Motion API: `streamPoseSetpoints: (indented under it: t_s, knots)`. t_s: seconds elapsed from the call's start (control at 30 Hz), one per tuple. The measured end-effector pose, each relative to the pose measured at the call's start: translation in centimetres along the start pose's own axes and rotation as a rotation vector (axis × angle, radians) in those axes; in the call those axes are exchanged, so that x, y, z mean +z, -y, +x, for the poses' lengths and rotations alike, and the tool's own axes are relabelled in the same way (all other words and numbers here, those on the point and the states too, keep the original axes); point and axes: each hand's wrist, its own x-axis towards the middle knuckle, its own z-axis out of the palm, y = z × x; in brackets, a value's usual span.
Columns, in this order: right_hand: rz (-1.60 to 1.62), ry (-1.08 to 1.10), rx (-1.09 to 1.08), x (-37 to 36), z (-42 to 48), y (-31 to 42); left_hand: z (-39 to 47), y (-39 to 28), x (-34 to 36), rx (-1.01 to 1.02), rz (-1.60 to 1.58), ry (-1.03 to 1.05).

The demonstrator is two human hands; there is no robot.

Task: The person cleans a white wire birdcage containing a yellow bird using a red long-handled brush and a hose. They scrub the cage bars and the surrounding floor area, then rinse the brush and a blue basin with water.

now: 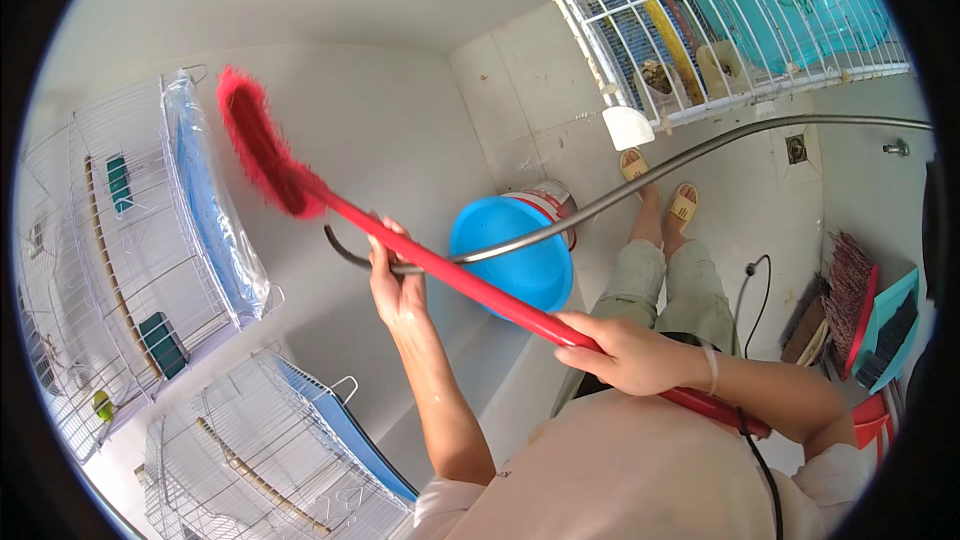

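Observation:
My right hand [637, 356] grips the red handle of a long-handled scrub brush [480, 285] near its lower end. The brush slants up to the left, and its red-bristled head [259, 146] stands beside the wall, near a bird cage. My left hand [401, 292] closes around a flexible metal hose [600, 206] near its bare end, which curls up at the left. The brush handle crosses in front of the left fingers, so whether they also touch it I cannot tell. From my left hand the hose arcs to the right wall.
Wire bird cages [127, 240] stand at left, one with a green bird [103, 406]. A white cage [720, 30] juts in at upper right. A blue basin [517, 255] rests against a bucket [551, 199]. A broom [851, 300] and dustpan [896, 334] lean at right; a floor drain [796, 149] lies beyond my feet.

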Motion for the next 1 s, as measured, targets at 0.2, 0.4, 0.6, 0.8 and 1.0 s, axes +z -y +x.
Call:
streamPoseSetpoints:
  t_s: [0.2, 0.4, 0.6, 0.8, 1.0]
  knots:
    - [-0.078, 0.079, 0.145, -1.7, 1.4, 1.9, 1.7, -0.3, 1.5, 0.052, 0.1, -0.098]
    - [-0.011, 0.117, 0.116, -1.7, -1.1, 0.4, -0.7, 1.2, 0.4, 0.072, 0.02, -0.133]
    - [-0.081, 0.098, 0.12, -3.6, 1.4, 1.3, 2.6, 1.7, 3.0, 0.11, 0.053, -0.071]
    - [0.012, 0.188, 0.175, -4.9, -1.6, 1.6, -0.7, 3.0, 1.8, 0.133, 0.092, -0.077]
    - [-0.152, 0.01, 0.099, -4.7, 1.2, 0.7, 2.4, 1.8, 2.7, 0.124, 0.181, 0.047]
